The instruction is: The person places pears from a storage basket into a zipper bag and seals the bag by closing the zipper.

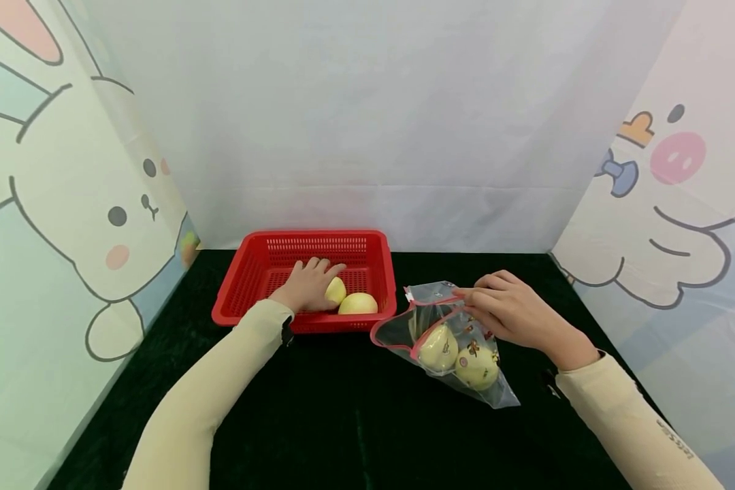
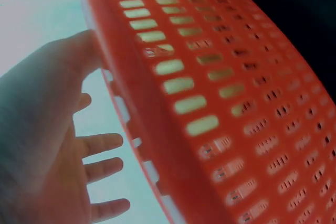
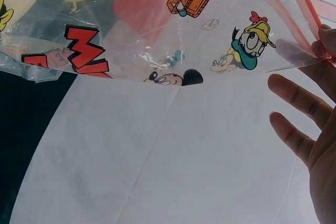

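Observation:
In the head view my left hand is inside the red plastic basket, its fingers spread beside two pale yellow fruits that look like pears, the nearer one and another. The left wrist view has the thumb behind the basket rim and the other fingers apart. My right hand pinches the red-edged mouth of a clear zip bag printed with cartoon figures. Inside the bag lie two similar fruits, one left of the other. The bag's mouth gapes toward the basket.
A dark green cloth covers the table under the basket and bag. Behind hangs a white curtain. Cartoon-printed panels stand at both sides, with a rabbit on the left one.

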Available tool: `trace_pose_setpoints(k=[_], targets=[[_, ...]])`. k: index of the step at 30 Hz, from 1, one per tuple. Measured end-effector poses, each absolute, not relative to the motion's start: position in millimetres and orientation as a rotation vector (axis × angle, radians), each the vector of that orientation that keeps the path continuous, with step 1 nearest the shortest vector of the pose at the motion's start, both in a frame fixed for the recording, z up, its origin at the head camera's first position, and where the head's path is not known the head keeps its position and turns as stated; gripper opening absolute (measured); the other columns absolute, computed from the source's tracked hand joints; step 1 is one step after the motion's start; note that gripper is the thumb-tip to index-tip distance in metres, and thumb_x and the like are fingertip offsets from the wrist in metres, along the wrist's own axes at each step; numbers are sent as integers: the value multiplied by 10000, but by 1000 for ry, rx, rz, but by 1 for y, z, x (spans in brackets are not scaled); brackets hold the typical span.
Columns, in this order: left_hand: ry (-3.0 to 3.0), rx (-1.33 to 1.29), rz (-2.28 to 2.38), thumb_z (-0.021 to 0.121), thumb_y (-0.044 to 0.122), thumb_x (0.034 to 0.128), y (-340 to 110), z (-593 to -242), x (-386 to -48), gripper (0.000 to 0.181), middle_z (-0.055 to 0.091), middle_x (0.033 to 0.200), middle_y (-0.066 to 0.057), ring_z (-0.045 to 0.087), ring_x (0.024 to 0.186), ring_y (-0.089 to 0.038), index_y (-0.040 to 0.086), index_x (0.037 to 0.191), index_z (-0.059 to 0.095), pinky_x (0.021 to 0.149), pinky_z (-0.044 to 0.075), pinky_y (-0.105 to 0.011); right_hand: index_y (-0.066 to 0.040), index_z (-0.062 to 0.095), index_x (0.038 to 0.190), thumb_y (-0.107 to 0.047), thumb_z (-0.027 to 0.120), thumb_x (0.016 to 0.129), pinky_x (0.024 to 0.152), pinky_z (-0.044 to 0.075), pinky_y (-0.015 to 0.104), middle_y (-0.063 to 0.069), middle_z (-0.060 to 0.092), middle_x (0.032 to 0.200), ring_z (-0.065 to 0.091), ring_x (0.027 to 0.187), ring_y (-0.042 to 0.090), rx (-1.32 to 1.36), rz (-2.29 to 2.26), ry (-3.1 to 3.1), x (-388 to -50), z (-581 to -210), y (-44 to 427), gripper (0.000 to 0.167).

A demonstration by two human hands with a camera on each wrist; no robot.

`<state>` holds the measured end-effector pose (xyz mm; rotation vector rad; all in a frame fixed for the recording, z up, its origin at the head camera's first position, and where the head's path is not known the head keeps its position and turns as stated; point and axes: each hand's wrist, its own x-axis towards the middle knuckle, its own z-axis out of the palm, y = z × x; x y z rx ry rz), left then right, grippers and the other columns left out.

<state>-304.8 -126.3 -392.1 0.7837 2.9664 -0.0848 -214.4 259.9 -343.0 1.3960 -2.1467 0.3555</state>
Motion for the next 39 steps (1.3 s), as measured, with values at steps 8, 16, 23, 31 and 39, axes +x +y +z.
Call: trace_pose_setpoints(k=[8, 16, 23, 31, 39], targets=[[2868, 686, -111, 601, 490, 934, -130, -408, -317, 793, 384, 1494, -209, 317, 1388, -423, 149, 1576, 285, 1083, 265, -631, -130, 683, 927, -352, 425, 1075, 871, 396, 321, 28, 723, 1095, 592, 902, 199, 1398, 372, -2158, -214, -345, 261, 371], [2856, 608, -58, 624, 501, 915, -132, -421, -321, 792, 412, 1488, -199, 332, 1382, -421, 155, 1562, 326, 1085, 269, -616, -137, 687, 930, -368, 405, 1078, 870, 396, 315, 22, 721, 1114, 585, 909, 189, 1391, 386, -2184, -214, -347, 261, 393], [2920, 617, -28, 695, 457, 891, -138, -436, -325, 837, 462, 1439, -208, 391, 1335, -409, 115, 1557, 323, 1044, 332, -592, -116, 688, 949, -357, 420, 1075, 864, 403, 329, 26, 716, 988, 591, 898, 210, 1401, 376, -2158, -215, -347, 260, 381], [2977, 626, -23, 723, 413, 867, -140, -441, -330, 825, 513, 1371, -218, 434, 1288, -396, 83, 1530, 359, 1022, 356, -581, -130, 684, 938, -363, 400, 1079, 871, 397, 318, 19, 721, 1070, 590, 903, 197, 1392, 377, -2178, -214, -344, 260, 394], [2959, 661, -83, 709, 421, 882, -137, -441, -331, 803, 514, 1388, -205, 440, 1296, -378, 91, 1532, 372, 1045, 339, -584, -115, 695, 965, -356, 418, 1076, 850, 410, 329, 26, 724, 1069, 592, 896, 199, 1400, 366, -2162, -217, -346, 262, 384]])
